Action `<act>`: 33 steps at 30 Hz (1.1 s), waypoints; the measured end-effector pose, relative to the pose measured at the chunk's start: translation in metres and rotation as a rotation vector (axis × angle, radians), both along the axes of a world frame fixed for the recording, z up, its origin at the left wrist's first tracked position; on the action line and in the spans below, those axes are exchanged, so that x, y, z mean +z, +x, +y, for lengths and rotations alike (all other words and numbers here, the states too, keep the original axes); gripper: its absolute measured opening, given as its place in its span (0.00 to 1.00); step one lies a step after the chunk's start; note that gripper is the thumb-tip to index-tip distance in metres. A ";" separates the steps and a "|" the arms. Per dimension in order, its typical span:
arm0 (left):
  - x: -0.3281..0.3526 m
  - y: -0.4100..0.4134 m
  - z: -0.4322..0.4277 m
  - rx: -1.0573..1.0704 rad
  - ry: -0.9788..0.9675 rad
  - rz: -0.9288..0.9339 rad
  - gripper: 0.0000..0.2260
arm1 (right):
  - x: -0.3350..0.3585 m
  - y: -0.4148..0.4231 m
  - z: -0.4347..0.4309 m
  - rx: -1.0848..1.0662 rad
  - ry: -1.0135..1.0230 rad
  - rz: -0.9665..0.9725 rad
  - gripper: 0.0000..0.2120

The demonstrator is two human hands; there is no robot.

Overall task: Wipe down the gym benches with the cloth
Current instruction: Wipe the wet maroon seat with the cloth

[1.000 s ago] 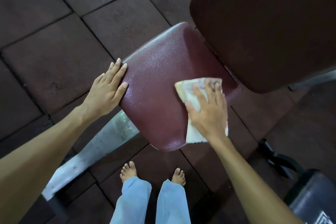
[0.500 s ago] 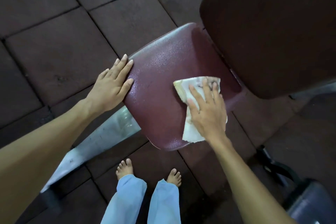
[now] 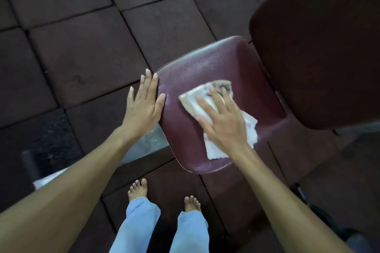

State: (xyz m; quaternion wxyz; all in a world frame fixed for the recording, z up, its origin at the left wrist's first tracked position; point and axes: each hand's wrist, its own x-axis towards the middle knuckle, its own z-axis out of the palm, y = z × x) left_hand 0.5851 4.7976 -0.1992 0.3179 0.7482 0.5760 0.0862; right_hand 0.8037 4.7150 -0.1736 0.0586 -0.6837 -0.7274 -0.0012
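The cloth (image 3: 249, 129) is being pressed on the seat (image 3: 205, 68) by the spread right hand (image 3: 224, 125). The seat's left edge is being touched by the flat left hand (image 3: 141, 109).

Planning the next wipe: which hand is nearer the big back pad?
Right. The right hand lies flat on the cloth on the seat, a little short of the back pad; the left hand rests on the seat's opposite edge, farther away.

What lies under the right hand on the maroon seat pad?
A whitish cloth, spread flat beneath the right hand, whose straight fingers press it onto the seat pad. The cloth's middle and the pad surface below it are covered, so their state cannot be seen.
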 end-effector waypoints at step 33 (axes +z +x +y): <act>0.010 -0.022 -0.194 0.329 -0.108 0.256 0.34 | 0.003 -0.014 0.009 -0.184 -0.008 0.074 0.22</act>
